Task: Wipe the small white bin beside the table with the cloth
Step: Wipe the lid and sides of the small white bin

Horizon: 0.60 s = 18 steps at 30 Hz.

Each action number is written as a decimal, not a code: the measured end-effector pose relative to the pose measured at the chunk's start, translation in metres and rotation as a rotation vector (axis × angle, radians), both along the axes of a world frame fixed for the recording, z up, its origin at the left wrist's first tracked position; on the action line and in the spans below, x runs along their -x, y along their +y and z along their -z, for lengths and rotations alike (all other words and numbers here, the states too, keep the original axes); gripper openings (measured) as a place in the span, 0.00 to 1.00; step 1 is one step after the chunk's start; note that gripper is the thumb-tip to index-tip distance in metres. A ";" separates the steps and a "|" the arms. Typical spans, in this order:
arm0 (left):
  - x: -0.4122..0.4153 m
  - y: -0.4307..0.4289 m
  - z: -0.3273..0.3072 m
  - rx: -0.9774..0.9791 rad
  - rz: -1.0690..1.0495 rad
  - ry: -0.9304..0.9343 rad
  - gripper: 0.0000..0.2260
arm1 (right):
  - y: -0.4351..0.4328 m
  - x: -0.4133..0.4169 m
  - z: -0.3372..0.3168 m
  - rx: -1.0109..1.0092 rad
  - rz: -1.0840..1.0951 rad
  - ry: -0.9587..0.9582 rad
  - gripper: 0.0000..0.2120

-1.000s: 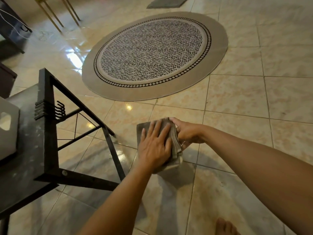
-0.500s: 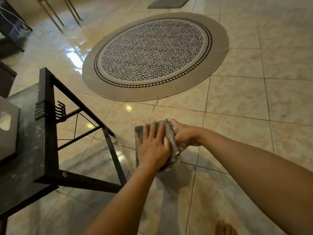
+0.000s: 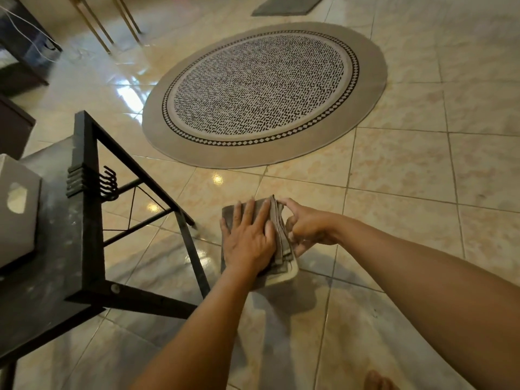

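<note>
Pressed flat under the left hand (image 3: 249, 243) and pinched by the right hand (image 3: 305, 228), the cloth (image 3: 280, 243) is held at lower centre; no white bin is visible, so wiping seems unstarted.

Glossy tiled floor (image 3: 394, 192): round patterned rug (image 3: 264, 94), black table (image 3: 56, 277), grey mat (image 3: 287, 5).

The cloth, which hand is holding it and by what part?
Both: the left hand lies flat on the face of the folded grey cloth, and the right hand grips its stacked right edge.
</note>
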<state>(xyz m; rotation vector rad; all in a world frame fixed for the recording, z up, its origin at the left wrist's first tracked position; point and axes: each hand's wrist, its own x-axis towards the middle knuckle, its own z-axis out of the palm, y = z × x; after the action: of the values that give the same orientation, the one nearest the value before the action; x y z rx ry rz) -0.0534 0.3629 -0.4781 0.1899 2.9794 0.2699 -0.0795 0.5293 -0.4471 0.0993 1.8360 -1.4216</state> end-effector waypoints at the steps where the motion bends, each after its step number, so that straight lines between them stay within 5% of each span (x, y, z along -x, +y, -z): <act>1: 0.001 0.003 -0.001 -0.003 -0.038 -0.014 0.26 | -0.003 0.001 0.000 -0.004 -0.001 0.009 0.50; 6: -0.012 0.009 -0.001 0.047 0.133 0.007 0.26 | -0.001 -0.001 0.003 -0.001 0.038 0.001 0.51; 13: -0.015 -0.006 0.002 -0.057 -0.066 -0.036 0.26 | -0.010 -0.003 0.000 0.003 0.028 0.026 0.48; 18: -0.072 0.005 0.011 0.008 0.031 0.010 0.27 | -0.007 -0.004 -0.004 -0.002 0.015 0.047 0.47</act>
<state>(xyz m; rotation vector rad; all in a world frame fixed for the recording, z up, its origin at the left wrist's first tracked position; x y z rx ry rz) 0.0185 0.3683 -0.4889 0.2364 2.9846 0.2535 -0.0760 0.5225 -0.4428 0.0809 1.8788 -1.4434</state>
